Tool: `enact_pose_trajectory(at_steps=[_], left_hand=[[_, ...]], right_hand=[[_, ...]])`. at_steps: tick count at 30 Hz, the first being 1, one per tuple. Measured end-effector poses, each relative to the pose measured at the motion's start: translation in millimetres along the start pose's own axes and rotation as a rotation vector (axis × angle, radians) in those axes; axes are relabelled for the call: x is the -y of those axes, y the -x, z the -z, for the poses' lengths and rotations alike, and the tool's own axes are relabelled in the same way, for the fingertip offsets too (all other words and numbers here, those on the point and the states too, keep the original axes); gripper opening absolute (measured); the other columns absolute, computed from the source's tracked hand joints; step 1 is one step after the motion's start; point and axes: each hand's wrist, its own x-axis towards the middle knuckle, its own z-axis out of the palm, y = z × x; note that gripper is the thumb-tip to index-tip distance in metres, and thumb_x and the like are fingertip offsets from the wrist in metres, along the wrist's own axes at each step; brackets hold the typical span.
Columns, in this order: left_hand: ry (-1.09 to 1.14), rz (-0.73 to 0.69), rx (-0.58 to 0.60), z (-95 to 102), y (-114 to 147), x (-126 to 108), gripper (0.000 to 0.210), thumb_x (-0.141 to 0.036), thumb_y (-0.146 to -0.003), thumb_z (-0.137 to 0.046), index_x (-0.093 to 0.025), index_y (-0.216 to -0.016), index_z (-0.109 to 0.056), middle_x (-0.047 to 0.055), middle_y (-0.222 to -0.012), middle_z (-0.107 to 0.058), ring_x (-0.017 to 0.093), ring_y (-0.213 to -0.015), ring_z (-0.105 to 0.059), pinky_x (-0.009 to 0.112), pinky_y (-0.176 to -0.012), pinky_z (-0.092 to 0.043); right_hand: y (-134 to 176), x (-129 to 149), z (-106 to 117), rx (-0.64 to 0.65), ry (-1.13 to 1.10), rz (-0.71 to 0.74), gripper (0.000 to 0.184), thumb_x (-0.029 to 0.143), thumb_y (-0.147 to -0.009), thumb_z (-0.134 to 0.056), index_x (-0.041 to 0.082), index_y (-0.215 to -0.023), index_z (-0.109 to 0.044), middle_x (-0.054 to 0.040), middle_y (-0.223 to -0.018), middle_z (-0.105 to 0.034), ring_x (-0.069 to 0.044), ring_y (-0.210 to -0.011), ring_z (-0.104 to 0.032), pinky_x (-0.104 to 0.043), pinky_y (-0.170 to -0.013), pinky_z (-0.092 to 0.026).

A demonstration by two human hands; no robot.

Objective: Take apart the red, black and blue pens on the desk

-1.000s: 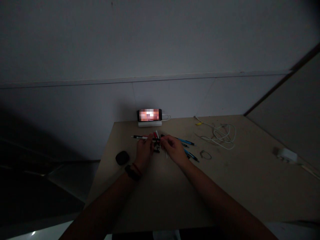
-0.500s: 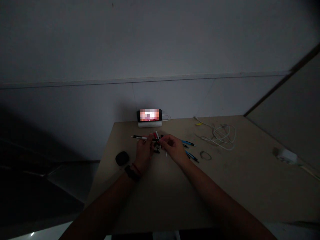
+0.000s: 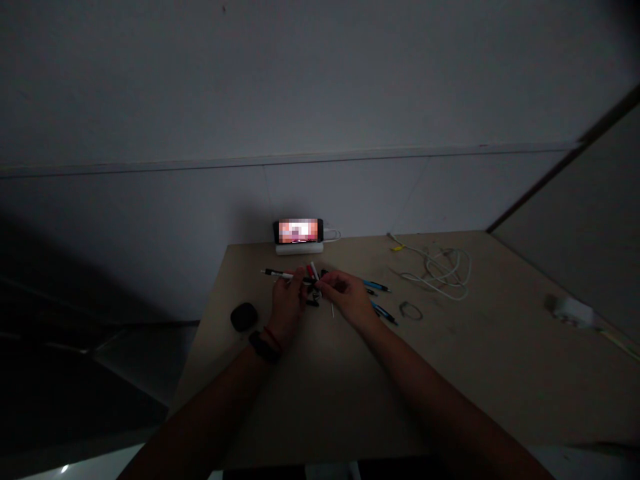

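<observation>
My left hand point(image 3: 289, 299) is closed around a black-and-white pen point(image 3: 278, 273), which it holds nearly level above the table. At the pen's right end, the fingers of my right hand point(image 3: 346, 292) are pinched together; whether they grip the pen's tip or a small part there is too dark to tell. Beneath and between the hands lie a red and white marker-like pair point(image 3: 314, 271), small dark pieces point(image 3: 313, 303) and a thin white stick point(image 3: 333, 309). Blue-and-black pens point(image 3: 384, 312) stick out to the right of my right hand.
A lit phone point(image 3: 299, 231) leans on a white stand point(image 3: 299, 249) by the wall. A black rounded case point(image 3: 244, 317) lies left of my hands. To the right are a tangled white cable point(image 3: 445, 273), a thin loop point(image 3: 411, 311) and a white power plug point(image 3: 574, 312).
Almost nothing differs. My right fingertips have shifted very slightly left at the pen's end, and the left hand keeps its hold on the pen.
</observation>
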Motion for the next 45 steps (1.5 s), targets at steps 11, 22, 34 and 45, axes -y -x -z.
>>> enact_pose_trajectory(at_steps=[11,22,34,45], left_hand=[[0.038,0.011,-0.018,0.2,-1.5,1.7,0.050,-0.062,-0.074,-0.073,-0.018,-0.069,-0.050,-0.009,-0.050,-0.045,0.003,-0.034,-0.035,0.015,-0.032,-0.024],[0.000,-0.004,0.003,0.4,0.9,-0.4,0.050,-0.063,-0.079,-0.067,-0.018,-0.069,-0.050,-0.008,-0.050,-0.046,0.003,-0.033,-0.033,0.017,-0.032,-0.023],[-0.041,-0.042,0.076,-1.1,-0.5,-2.1,0.042,-0.055,-0.076,-0.074,-0.013,-0.081,-0.069,-0.002,-0.054,-0.057,0.006,-0.040,-0.041,0.018,-0.038,-0.025],[0.080,-0.007,0.071,4.8,-5.6,-5.2,0.041,-0.046,-0.075,-0.077,-0.017,-0.104,-0.071,-0.004,-0.063,-0.057,0.006,-0.050,-0.048,0.018,-0.046,-0.035]], right_hand=[[2.1,-2.8,1.9,0.037,0.098,0.049,0.031,0.050,-0.080,-0.068,0.019,-0.080,-0.067,-0.0009,-0.065,-0.063,-0.016,-0.059,-0.056,-0.028,-0.056,-0.041],[3.8,-3.1,1.3,0.019,0.179,0.086,0.030,0.049,-0.084,-0.065,0.019,-0.083,-0.064,-0.0008,-0.070,-0.059,-0.016,-0.065,-0.053,-0.027,-0.059,-0.040],[1.9,4.9,2.6,0.226,0.052,0.044,0.049,0.065,-0.088,-0.054,0.019,-0.076,-0.066,-0.0013,-0.066,-0.063,-0.016,-0.060,-0.057,-0.026,-0.055,-0.042],[-0.6,0.6,4.0,0.246,-0.076,-0.127,0.046,0.064,-0.079,-0.067,0.018,-0.072,-0.069,-0.0027,-0.067,-0.068,-0.015,-0.057,-0.059,-0.026,-0.054,-0.045]])
